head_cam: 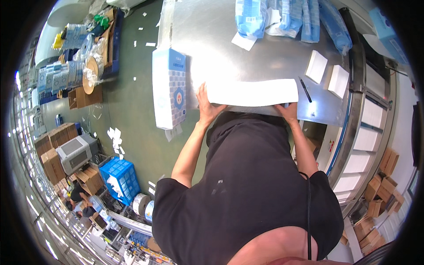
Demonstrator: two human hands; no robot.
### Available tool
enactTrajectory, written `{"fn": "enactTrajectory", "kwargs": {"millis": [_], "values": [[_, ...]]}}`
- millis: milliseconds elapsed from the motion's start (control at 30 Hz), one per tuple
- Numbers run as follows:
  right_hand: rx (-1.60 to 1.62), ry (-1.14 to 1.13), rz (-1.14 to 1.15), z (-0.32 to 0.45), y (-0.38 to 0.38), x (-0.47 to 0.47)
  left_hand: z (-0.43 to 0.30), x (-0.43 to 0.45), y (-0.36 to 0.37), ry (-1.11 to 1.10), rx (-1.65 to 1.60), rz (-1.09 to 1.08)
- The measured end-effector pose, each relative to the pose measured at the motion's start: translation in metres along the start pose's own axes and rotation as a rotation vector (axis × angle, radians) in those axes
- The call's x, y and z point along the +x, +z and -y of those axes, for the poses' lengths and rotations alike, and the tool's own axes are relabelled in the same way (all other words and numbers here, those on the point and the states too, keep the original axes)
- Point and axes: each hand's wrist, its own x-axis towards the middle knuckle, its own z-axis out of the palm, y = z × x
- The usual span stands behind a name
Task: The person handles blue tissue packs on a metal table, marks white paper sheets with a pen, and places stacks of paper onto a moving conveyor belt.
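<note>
A long white stack of soft sheets (pixel 253 92) lies along the near edge of the metal table (pixel 212 39). My left hand (pixel 208 104) grips its left end, thumb on the near side and fingers round the end. At the right end, my right hand (pixel 287 111) holds the stack from the near side, its fingers partly hidden beneath it. A blue-and-white printed package (pixel 169 89) stands at the table's left edge, beside my left hand. A black pen (pixel 305 89) and two small white stacks (pixel 316 67) lie to the right.
Blue plastic packs (pixel 250 20) lie at the table's far side, near a loose white paper (pixel 244 41). A conveyor (pixel 361 142) with white stacks runs along the right. On the floor at left are a blue crate (pixel 121 180) and cardboard boxes (pixel 53 165); people work farther off.
</note>
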Motion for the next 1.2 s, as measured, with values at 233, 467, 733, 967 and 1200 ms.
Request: {"fn": "enactTrajectory", "kwargs": {"millis": [233,467,733,967,1200], "values": [[0.051,0.002,0.02,0.019,0.01,0.019,-0.011,0.019,0.003,-0.289,-0.328,0.148],[0.306,0.072,0.0,0.027,0.009,0.023,-0.031,0.046,-0.022,-0.193,-0.234,0.162],[0.04,0.084,-0.075,0.096,-0.029,0.042,-0.097,0.079,-0.08,-0.192,0.127,0.24],[0.241,0.043,-0.162,0.101,-0.048,0.03,-0.107,0.07,-0.079,-0.07,0.043,0.124],[-0.215,-0.335,-0.239,0.086,-0.066,0.027,-0.116,0.071,-0.078,0.106,-0.093,-0.147]]}}
